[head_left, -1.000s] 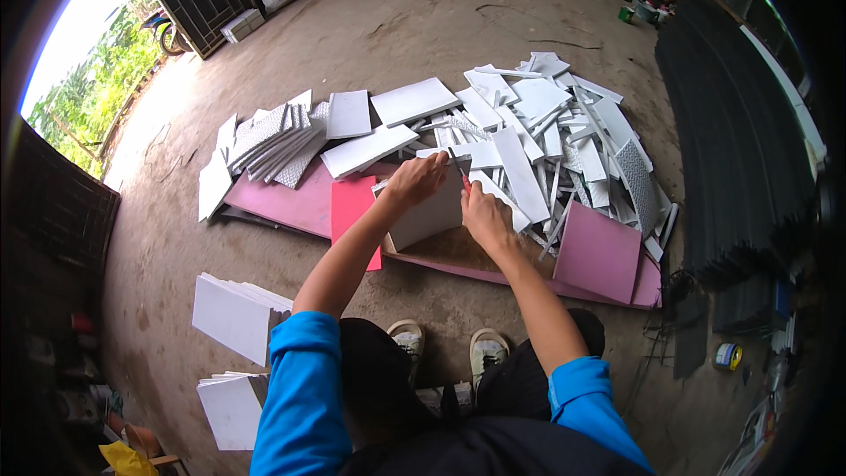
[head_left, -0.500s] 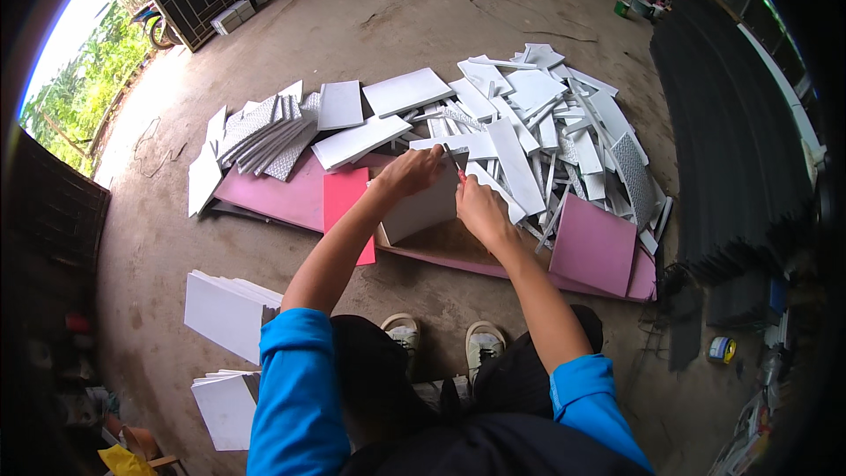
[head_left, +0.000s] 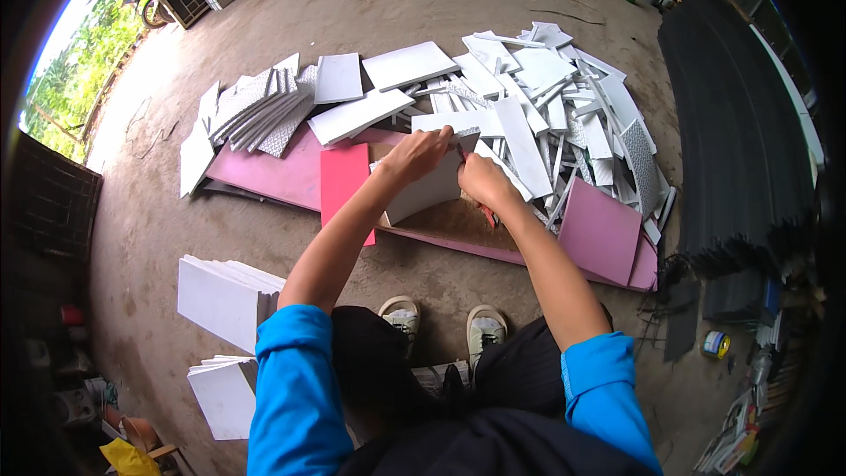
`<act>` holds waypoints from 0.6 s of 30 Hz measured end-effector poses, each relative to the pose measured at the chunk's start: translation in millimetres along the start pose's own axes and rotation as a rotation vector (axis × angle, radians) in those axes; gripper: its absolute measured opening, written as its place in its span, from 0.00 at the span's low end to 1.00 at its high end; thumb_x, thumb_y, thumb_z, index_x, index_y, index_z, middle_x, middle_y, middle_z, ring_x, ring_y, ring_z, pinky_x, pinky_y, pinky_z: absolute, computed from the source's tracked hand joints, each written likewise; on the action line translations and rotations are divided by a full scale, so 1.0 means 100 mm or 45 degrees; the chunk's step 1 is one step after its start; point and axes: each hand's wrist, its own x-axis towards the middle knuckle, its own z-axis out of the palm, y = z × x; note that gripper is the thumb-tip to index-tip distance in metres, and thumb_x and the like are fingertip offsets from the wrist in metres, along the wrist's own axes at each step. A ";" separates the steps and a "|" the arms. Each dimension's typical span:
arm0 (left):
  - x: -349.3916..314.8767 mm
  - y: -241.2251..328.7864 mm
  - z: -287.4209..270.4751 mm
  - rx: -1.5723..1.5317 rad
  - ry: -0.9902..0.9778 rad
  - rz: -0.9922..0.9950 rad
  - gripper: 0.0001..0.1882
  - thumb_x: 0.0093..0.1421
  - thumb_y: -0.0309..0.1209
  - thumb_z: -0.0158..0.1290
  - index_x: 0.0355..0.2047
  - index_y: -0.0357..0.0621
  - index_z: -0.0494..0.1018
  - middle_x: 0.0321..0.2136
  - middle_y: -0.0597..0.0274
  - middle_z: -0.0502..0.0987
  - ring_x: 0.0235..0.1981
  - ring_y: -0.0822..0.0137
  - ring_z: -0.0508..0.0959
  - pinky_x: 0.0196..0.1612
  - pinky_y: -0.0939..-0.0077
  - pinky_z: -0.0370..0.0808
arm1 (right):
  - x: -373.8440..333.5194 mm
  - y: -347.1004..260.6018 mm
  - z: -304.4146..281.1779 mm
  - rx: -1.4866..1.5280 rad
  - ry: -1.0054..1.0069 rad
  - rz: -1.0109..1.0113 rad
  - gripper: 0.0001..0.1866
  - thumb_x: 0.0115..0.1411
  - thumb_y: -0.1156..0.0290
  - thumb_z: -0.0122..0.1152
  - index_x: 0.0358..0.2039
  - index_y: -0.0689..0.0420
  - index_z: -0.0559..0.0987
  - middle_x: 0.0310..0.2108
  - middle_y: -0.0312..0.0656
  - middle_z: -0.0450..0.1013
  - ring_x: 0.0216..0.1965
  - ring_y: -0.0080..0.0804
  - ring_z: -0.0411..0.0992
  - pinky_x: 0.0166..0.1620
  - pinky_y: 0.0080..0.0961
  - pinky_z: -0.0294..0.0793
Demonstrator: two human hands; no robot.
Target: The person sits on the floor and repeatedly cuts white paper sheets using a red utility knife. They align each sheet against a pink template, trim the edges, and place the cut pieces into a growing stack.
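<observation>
Spreading across most of the view, the concrete floor (head_left: 379,0) carries everything else. A dark stack of sheets (head_left: 740,159) runs along its right side. Next in size is the heap of white panels (head_left: 546,97), loose and overlapping, lying beyond the hands and reaching right. To the left of it a fanned row of white and patterned panels (head_left: 256,110) leans one on another. Under both lies a long pink board (head_left: 273,172), with a brighter pink piece (head_left: 344,181) on its near edge and a pale pink square (head_left: 601,231) at the right end. Two white stacks (head_left: 220,300) sit near the left knee, well apart from the heap.

Smaller still is the white panel (head_left: 427,189) being worked, tilted up on edge above the pink board, just in front of the heap. The left hand (head_left: 421,154) is closed over its top edge, fingers curled down the far face. The right hand (head_left: 480,183) presses against its right side, fingers bent; a reddish tool (head_left: 487,214) shows just under this hand, but whether the hand grips it cannot be told. Two pale shoes (head_left: 441,322) stand below.
</observation>
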 end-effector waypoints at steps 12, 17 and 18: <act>0.06 0.19 -0.15 -0.067 0.046 -0.344 0.15 0.54 0.35 0.50 0.38 0.40 0.63 0.33 0.50 0.75 0.29 0.49 0.77 0.28 0.58 0.73 | 0.08 0.05 0.02 -0.109 0.011 -0.074 0.15 0.53 0.74 0.41 0.27 0.69 0.76 0.21 0.54 0.74 0.19 0.43 0.75 0.27 0.34 0.76; 0.03 0.09 -0.11 -0.034 0.188 -0.287 0.17 0.51 0.36 0.52 0.39 0.42 0.64 0.30 0.52 0.76 0.28 0.50 0.76 0.28 0.58 0.73 | -0.13 0.06 0.11 -0.062 0.121 -0.072 0.16 0.56 0.70 0.41 0.28 0.69 0.76 0.20 0.53 0.74 0.19 0.43 0.75 0.27 0.34 0.76; 0.09 0.11 -0.13 -0.093 0.110 -0.344 0.18 0.49 0.37 0.54 0.38 0.41 0.65 0.29 0.52 0.75 0.29 0.50 0.76 0.30 0.58 0.73 | -0.12 0.12 0.14 -0.094 0.175 -0.098 0.17 0.56 0.70 0.41 0.27 0.69 0.76 0.20 0.53 0.74 0.19 0.43 0.75 0.26 0.34 0.76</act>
